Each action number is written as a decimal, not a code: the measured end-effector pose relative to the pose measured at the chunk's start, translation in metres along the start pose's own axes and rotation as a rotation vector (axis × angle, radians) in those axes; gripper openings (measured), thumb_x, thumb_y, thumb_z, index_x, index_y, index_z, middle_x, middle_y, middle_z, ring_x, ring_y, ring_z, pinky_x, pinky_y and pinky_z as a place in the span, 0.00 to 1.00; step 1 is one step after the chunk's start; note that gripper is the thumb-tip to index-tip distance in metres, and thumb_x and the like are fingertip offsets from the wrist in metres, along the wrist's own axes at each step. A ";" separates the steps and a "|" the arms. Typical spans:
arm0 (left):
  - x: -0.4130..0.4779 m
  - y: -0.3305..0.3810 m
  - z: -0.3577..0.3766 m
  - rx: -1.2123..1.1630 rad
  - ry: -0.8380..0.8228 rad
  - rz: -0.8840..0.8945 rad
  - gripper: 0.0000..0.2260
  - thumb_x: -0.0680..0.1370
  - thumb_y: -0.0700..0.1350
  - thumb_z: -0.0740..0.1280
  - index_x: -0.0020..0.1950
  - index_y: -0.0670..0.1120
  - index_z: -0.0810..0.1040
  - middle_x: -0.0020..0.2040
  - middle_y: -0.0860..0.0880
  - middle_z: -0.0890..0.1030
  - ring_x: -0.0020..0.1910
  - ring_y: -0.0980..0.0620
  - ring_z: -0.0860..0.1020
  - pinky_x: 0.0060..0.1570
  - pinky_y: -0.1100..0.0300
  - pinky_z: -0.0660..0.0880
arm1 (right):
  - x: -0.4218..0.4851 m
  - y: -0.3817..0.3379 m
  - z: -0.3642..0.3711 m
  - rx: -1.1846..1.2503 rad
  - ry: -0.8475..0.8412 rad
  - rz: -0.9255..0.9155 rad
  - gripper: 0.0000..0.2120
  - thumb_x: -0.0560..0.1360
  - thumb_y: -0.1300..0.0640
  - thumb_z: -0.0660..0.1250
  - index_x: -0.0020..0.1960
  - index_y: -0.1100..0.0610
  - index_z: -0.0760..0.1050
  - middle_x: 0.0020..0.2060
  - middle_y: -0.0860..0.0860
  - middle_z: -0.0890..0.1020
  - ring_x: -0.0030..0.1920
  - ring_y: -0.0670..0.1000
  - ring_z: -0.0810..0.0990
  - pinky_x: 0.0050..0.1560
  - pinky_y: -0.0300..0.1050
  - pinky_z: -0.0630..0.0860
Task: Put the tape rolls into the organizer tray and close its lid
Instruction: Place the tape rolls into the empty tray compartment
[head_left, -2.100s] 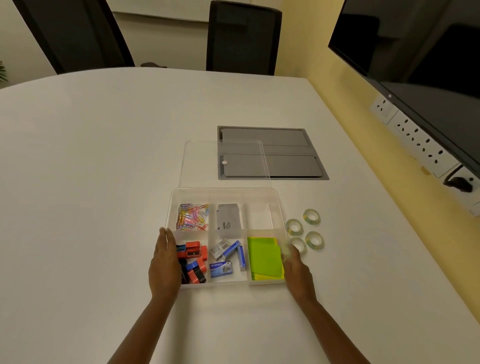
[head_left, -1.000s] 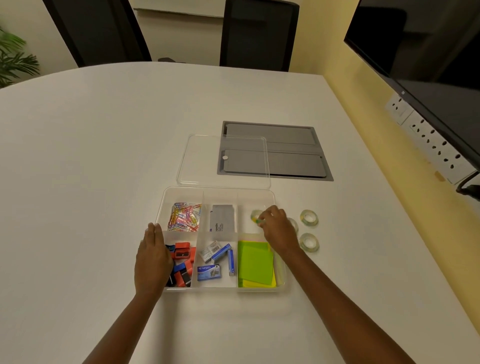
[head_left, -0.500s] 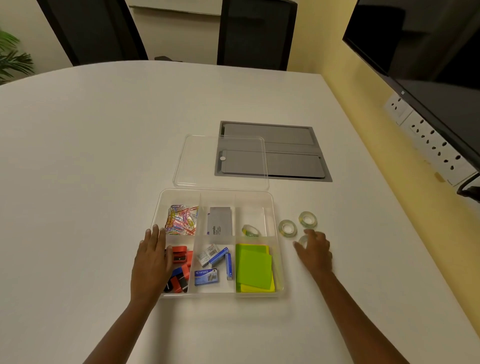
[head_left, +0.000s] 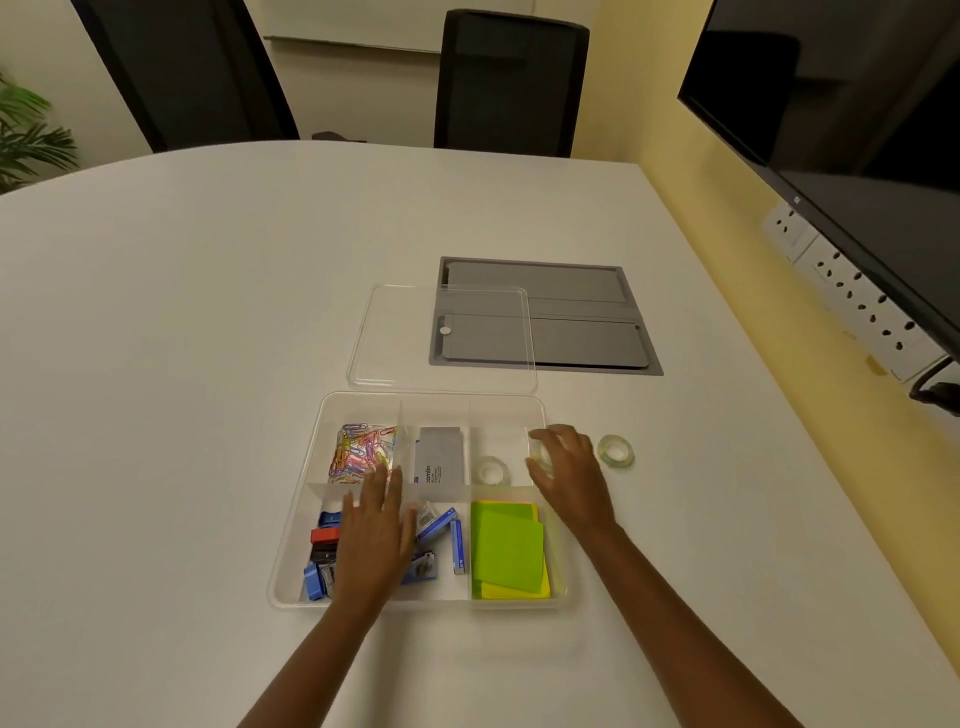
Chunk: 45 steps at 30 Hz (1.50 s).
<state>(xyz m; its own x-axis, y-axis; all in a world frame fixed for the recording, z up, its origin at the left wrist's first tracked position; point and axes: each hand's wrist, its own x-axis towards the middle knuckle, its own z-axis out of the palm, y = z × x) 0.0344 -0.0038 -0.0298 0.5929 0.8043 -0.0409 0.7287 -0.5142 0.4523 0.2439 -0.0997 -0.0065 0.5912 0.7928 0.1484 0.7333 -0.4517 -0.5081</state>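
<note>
We're looking down at a white tabletop with the clear tray right in front of us. Starting at the left, the tray's far-left compartment has a pile of colored paper clips, and the near-left one has small red, blue and black bits we can't make out well. The left hand lies palm down over that near-left part of the tray, arm coming in from the bottom edge, fingers straight, close together and pointing away from us, gripping nothing. Next over is a gray box in the far-middle slot, and small blue boxes in the near-middle one. In the far-right compartment sits one tape roll, flat on the bottom. Green and yellow sticky notes fill the near-right slot. The right hand is at the tray's right wall, fingers curled around a second roll, which is blurry. Right of that, another roll lies on the tabletop, apart from the hand. The clear lid lies flat behind the tray, partly over a gray panel.
</note>
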 end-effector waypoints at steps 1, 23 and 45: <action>0.003 0.004 0.004 0.013 -0.013 -0.009 0.32 0.75 0.60 0.36 0.73 0.42 0.52 0.76 0.41 0.55 0.75 0.44 0.53 0.74 0.47 0.50 | 0.003 -0.002 0.002 -0.057 -0.049 -0.048 0.17 0.75 0.58 0.65 0.64 0.57 0.72 0.65 0.56 0.74 0.64 0.57 0.70 0.62 0.51 0.71; 0.014 -0.003 0.014 0.179 -0.083 -0.040 0.52 0.56 0.65 0.14 0.73 0.44 0.45 0.76 0.42 0.48 0.76 0.44 0.46 0.74 0.47 0.43 | -0.006 0.059 0.006 -0.217 -0.245 0.237 0.14 0.77 0.59 0.64 0.62 0.60 0.72 0.64 0.58 0.71 0.65 0.57 0.70 0.61 0.51 0.74; 0.012 0.003 0.012 0.120 -0.023 -0.008 0.46 0.69 0.64 0.24 0.69 0.38 0.62 0.70 0.36 0.66 0.70 0.35 0.62 0.69 0.38 0.56 | 0.029 0.032 0.001 -0.141 0.042 0.102 0.13 0.78 0.63 0.59 0.61 0.60 0.74 0.61 0.57 0.76 0.60 0.58 0.74 0.54 0.52 0.74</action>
<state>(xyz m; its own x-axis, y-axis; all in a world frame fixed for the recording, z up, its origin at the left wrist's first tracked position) 0.0479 0.0011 -0.0398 0.5941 0.8018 -0.0654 0.7682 -0.5413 0.3418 0.2841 -0.0913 -0.0190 0.6761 0.7236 0.1389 0.7069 -0.5839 -0.3991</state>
